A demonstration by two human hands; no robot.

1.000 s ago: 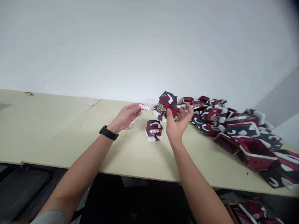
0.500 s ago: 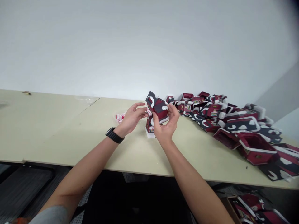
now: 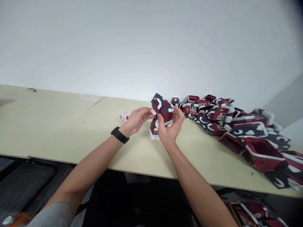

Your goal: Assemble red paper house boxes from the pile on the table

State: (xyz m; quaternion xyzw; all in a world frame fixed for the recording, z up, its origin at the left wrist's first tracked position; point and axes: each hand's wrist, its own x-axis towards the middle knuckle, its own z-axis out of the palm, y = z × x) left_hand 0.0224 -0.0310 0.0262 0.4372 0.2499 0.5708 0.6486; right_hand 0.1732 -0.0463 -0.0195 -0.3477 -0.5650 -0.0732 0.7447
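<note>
From where I stand, the person reaches both bare forearms out over the tabletop [image 3: 71,132], elbows wide and wrists angled in so the hands nearly meet. A black watch strap [image 3: 120,135] circles the left wrist, and a grey sleeve [image 3: 53,216] shows at the lower left.

The right hand [image 3: 169,129] is half closed, its curled fingers and thumb gripping a small red house model [image 3: 163,108] with a navy roof and white snow trim. The model is tilted, held up off the surface. The left hand [image 3: 138,119] reaches across with its fingers nearly straight, pinching a red-and-white striped candy-cane piece [image 3: 153,112] against the side of the house.

Directly below, a second small house [image 3: 154,129] stands on a white base, partly hidden behind the right hand. A crumpled red-and-white scrap [image 3: 124,118] lies just left of the left hand, and a heap of similar red and navy house parts [image 3: 220,118] spreads away to the right.

A second ago the hands were well apart and open wider, with the striped piece held away from the house. Now they have closed in together over the standing house.
</note>
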